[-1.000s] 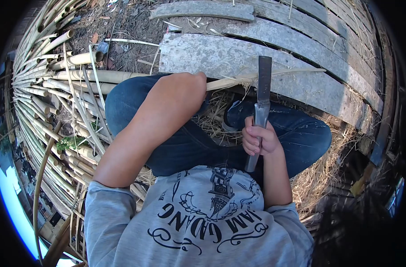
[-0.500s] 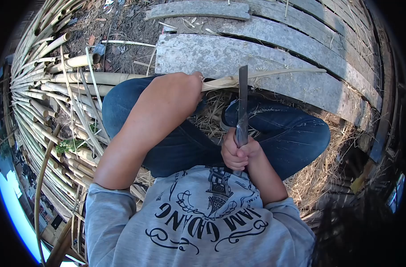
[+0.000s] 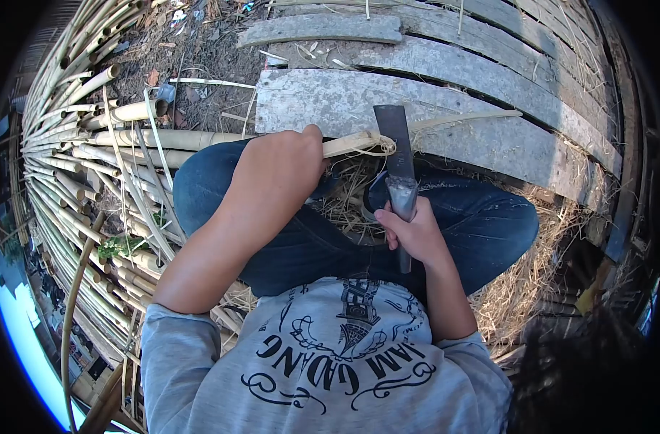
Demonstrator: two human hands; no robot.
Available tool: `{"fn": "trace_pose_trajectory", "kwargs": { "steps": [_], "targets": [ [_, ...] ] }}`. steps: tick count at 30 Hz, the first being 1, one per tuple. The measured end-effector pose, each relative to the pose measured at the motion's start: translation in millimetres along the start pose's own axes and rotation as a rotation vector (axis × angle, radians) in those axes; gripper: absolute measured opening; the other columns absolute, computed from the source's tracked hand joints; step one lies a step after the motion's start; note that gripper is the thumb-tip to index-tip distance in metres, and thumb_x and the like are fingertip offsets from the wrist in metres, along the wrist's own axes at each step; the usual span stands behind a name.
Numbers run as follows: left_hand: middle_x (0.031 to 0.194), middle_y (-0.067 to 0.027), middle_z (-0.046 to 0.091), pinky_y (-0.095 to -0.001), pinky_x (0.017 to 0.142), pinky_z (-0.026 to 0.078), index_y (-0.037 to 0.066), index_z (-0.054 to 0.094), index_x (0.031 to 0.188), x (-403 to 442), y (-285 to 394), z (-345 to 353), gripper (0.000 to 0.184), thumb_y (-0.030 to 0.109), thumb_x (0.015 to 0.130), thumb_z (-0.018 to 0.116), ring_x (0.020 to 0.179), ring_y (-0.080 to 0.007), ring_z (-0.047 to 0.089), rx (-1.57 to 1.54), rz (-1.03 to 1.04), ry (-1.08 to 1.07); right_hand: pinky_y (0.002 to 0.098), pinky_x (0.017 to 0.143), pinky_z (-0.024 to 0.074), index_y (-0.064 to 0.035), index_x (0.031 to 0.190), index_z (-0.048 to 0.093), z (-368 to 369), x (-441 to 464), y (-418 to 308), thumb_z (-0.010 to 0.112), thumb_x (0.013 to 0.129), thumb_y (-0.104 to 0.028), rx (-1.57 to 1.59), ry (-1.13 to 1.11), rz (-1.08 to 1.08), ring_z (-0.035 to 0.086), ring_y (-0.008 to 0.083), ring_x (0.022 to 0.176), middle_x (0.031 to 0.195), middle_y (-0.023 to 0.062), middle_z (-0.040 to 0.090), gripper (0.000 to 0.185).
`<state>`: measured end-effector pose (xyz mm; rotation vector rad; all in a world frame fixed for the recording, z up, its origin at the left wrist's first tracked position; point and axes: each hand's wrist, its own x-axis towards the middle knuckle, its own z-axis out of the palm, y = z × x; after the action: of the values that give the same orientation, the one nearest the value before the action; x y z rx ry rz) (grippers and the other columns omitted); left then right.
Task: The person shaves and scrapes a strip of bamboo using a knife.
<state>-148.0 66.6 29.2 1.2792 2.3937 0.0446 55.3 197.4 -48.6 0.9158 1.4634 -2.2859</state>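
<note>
My left hand [image 3: 286, 163] is closed round one end of a pale bamboo strip [image 3: 344, 145], above my left thigh. The strip reaches right, past the blade, and its far part lies over the grey planks. My right hand [image 3: 414, 230] grips the metal handle of a knife [image 3: 395, 141] with a broad dark blade, held upright in the view. The blade crosses the strip at its middle, and a thin curled shaving [image 3: 382, 147] bunches against the blade's left edge. Part of the strip is hidden behind the blade.
Many bamboo poles [image 3: 134, 112] are stacked at the left. Grey weathered planks [image 3: 330, 98] run across the front and right, with a loose board [image 3: 322, 27] on them. My crossed legs in jeans [image 3: 482, 224] are below the strip. Straw [image 3: 521, 304] lies at the right.
The knife first came nearer my body and left, then moved outward, its blade now turned broad side up. A curled shaving has formed at the blade. My left hand keeps its hold.
</note>
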Motion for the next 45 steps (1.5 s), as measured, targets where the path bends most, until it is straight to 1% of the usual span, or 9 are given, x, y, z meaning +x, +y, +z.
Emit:
{"fn": "trace_pose_trajectory", "kwargs": {
  "steps": [4, 11, 13, 22, 26, 28, 32, 36, 45],
  "targets": [
    [0.07, -0.0202, 0.064, -0.0506, 0.066, 0.049, 0.0, 0.057, 0.089, -2, 5, 0, 0.024, 0.022, 0.088, 0.065, 0.073, -0.0388, 0.065, -0.106, 0.086, -0.015, 0.0225, 0.048, 0.0418, -0.0023, 0.082, 0.053, 8, -17, 1, 0.065, 0.089, -0.009, 0.063, 0.209, -0.241, 0.054, 0.0066, 0.051, 0.061, 0.0013, 0.055, 0.015],
    [0.075, -0.0238, 0.064, -0.0519, 0.07, 0.048, -0.001, 0.056, 0.096, 1, 23, -4, 0.034, 0.034, 0.094, 0.059, 0.078, -0.0443, 0.063, -0.226, 0.083, -0.217, 0.0311, 0.054, 0.0487, -0.0011, 0.084, 0.059, 11, -38, -24, 0.071, 0.081, -0.006, -0.569, 0.456, -0.645, 0.064, 0.0201, 0.054, 0.061, 0.0084, 0.06, 0.013],
    [0.071, -0.0236, 0.063, -0.0525, 0.067, 0.048, -0.002, 0.054, 0.095, 0, 26, -1, 0.035, 0.032, 0.094, 0.06, 0.074, -0.0445, 0.063, -0.22, 0.097, -0.152, 0.0347, 0.054, 0.0498, -0.002, 0.081, 0.059, 6, -34, -26, 0.074, 0.08, -0.011, -0.701, 0.478, -0.473, 0.065, 0.0306, 0.057, 0.062, 0.0137, 0.061, 0.017],
    [0.065, -0.0209, 0.061, -0.0513, 0.058, 0.049, 0.0, 0.047, 0.092, -10, 30, 10, 0.026, 0.024, 0.096, 0.057, 0.064, -0.0421, 0.063, -0.107, 0.139, -0.064, 0.0499, 0.066, 0.0532, -0.0025, 0.081, 0.061, -28, -39, -18, 0.074, 0.077, -0.02, -1.068, 0.658, -0.236, 0.066, 0.0418, 0.071, 0.072, 0.019, 0.067, 0.023],
    [0.064, -0.0207, 0.06, -0.0521, 0.057, 0.048, 0.0, 0.046, 0.094, -19, 22, 12, 0.026, 0.023, 0.096, 0.057, 0.063, -0.0423, 0.062, -0.094, 0.102, -0.075, 0.0503, 0.066, 0.0526, -0.0009, 0.079, 0.061, -80, -56, -18, 0.069, 0.084, -0.022, -1.075, 1.049, -0.031, 0.066, 0.0435, 0.074, 0.071, 0.0215, 0.066, 0.023],
    [0.063, -0.0203, 0.059, -0.0525, 0.057, 0.048, 0.0, 0.046, 0.093, -26, 26, 30, 0.025, 0.023, 0.096, 0.057, 0.063, -0.0418, 0.062, -0.155, 0.076, -0.082, 0.0496, 0.065, 0.0523, -0.0011, 0.077, 0.061, -79, -66, -30, 0.066, 0.087, -0.021, -1.056, 1.024, 0.002, 0.065, 0.0437, 0.072, 0.069, 0.0211, 0.065, 0.023],
    [0.062, -0.0193, 0.062, -0.0476, 0.054, 0.052, -0.001, 0.048, 0.09, -30, 35, 27, 0.024, 0.021, 0.094, 0.058, 0.061, -0.038, 0.065, -0.104, 0.054, -0.043, 0.0493, 0.063, 0.0521, -0.0033, 0.078, 0.06, -10, -62, -35, 0.068, 0.081, -0.018, -0.975, 0.655, -0.312, 0.065, 0.0418, 0.068, 0.066, 0.018, 0.065, 0.018],
    [0.063, -0.0199, 0.062, -0.0488, 0.056, 0.052, -0.001, 0.049, 0.09, -40, 44, 29, 0.024, 0.021, 0.094, 0.058, 0.062, -0.0389, 0.065, -0.101, -0.006, -0.083, 0.0507, 0.065, 0.0531, -0.0033, 0.077, 0.06, 5, -30, -14, 0.068, 0.077, -0.018, -1.045, 0.53, -0.253, 0.066, 0.0419, 0.068, 0.068, 0.019, 0.065, 0.017],
    [0.064, -0.0238, 0.058, -0.0549, 0.059, 0.046, 0.0, 0.049, 0.088, -52, 40, 38, 0.025, 0.023, 0.098, 0.055, 0.067, -0.045, 0.06, -0.253, -0.017, -0.095, 0.0514, 0.071, 0.0524, 0.0006, 0.08, 0.063, -62, -56, -34, 0.064, 0.084, -0.019, -1.066, 0.951, -0.039, 0.066, 0.0446, 0.08, 0.077, 0.0246, 0.067, 0.02]
  ]
}}
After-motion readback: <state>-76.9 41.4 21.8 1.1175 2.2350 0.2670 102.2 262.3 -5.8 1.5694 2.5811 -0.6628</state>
